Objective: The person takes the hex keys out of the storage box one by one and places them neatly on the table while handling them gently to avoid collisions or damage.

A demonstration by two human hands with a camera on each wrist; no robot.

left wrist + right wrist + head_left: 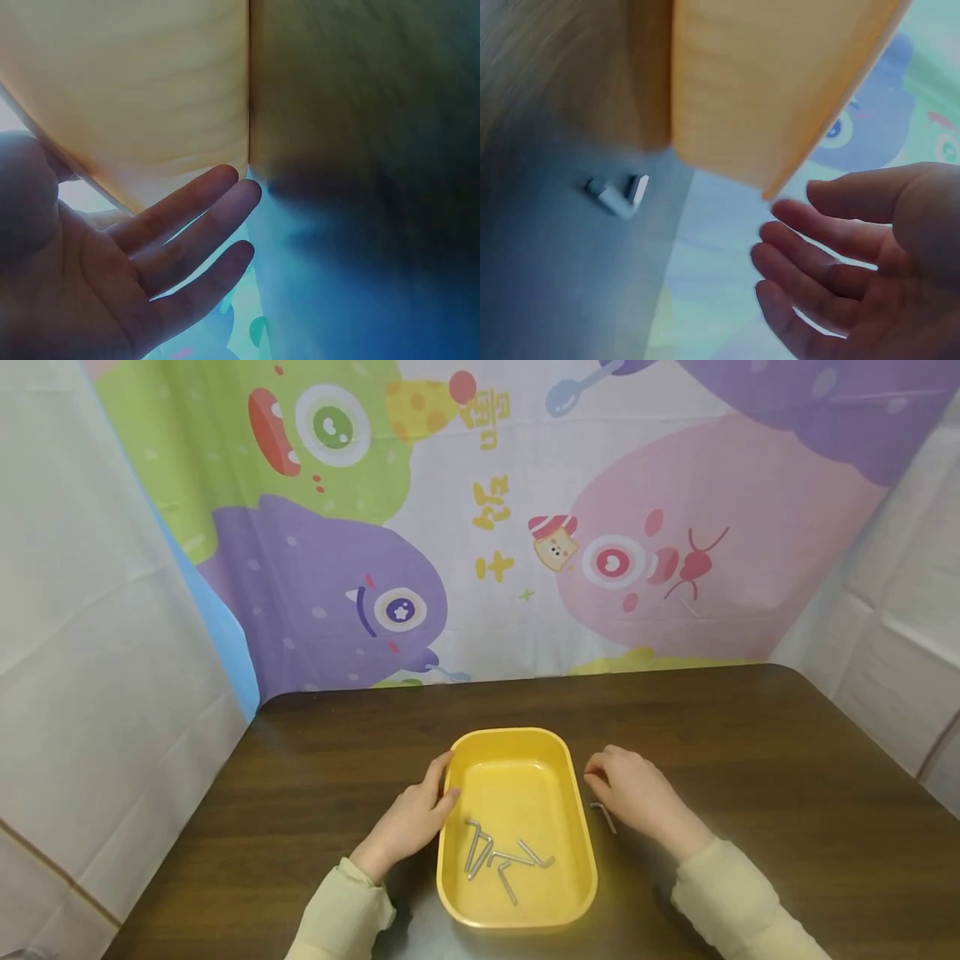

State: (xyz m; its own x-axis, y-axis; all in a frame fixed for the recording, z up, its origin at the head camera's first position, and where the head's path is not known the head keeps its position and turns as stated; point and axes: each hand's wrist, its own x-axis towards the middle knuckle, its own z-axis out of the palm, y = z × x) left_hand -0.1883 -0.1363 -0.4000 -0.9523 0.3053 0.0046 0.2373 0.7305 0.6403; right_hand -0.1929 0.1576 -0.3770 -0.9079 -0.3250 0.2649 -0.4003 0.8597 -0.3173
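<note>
The left hand [408,822] is pinching the left side of a shiny yellow tray with round corners [510,789]; the thumb is resting over the rim and the fingers are lying along the outside. The right hand [633,789] is hanging by the tray's right side, softly bent, with a little gap between thumb and fingertips, and is holding nothing. Close to it, a loose grey L-shaped metal rod [607,819] is lying just beside the tray. Five more bent grey rods [507,885] are lying inside, bunched toward the person.

The loose rod looks thin and slick, so it could be slipping away if fingertips catch only its end. If the left hand is pushing too hard, the tray could be sliding into it.

The tray looks like smooth plastic. Under it, a dark brown table with wood lines [337,760] is shining a bit. Puffy pale yellow-green sleeves [345,902] are covering the arms. Behind, a wrinkly cloth with colourful monsters [517,635] is hanging down.
</note>
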